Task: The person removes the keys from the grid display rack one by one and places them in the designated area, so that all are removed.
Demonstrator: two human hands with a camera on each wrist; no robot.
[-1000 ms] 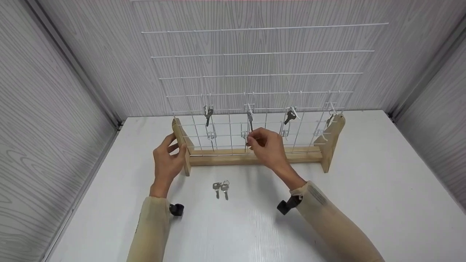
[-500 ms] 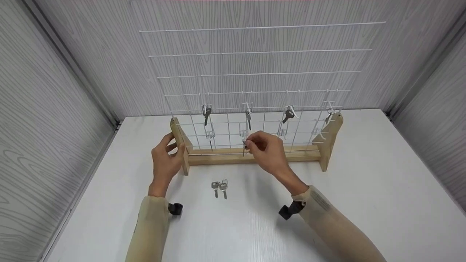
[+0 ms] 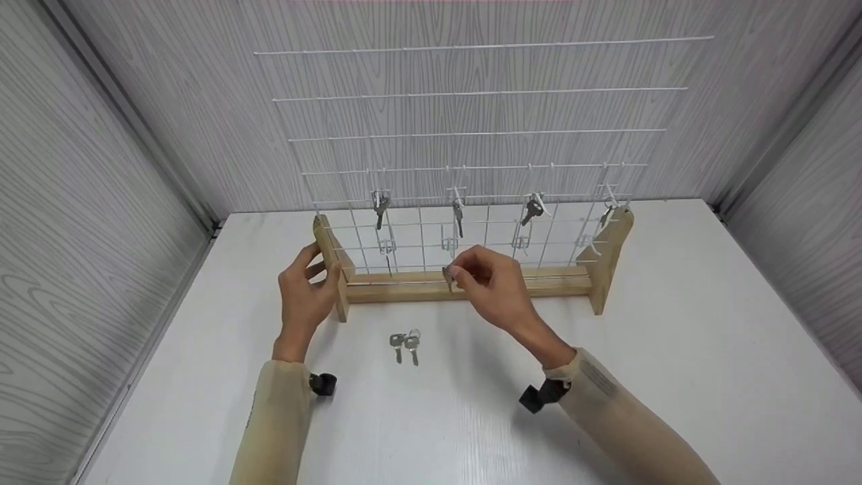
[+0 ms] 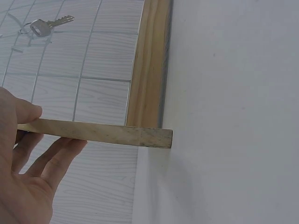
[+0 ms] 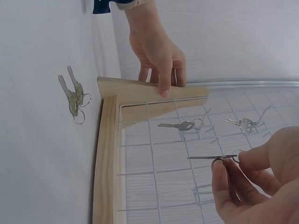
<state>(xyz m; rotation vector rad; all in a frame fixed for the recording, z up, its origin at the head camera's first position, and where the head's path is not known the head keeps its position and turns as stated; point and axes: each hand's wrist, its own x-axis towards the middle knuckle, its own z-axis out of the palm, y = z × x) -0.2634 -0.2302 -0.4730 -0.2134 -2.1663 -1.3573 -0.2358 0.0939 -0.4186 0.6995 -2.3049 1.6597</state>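
In the head view my left hand (image 3: 306, 289) grips the left wooden end board (image 4: 103, 133) of a wire-grid rack, thumb on one side and fingers on the other. My right hand (image 3: 495, 286) pinches a key (image 5: 205, 157) by its ring end, in front of the rack's lower middle hook (image 3: 449, 244). The right wrist view shows its small ring (image 5: 237, 156) at the fingertips. On the white table in front lie two keys (image 3: 404, 347) with rings, side by side.
Several keys hang on the grid's upper hooks, among them one key (image 3: 533, 210) right of middle. Another key (image 3: 388, 263) hangs from the lower left hook. A wooden base bar (image 3: 397, 291) joins the end boards. Grey wood-grain panels (image 3: 81, 269) enclose the table.
My right hand has moved slightly down and left with the key, which now sits lower and clear of the lower middle hook. My left hand keeps its grip on the end board.
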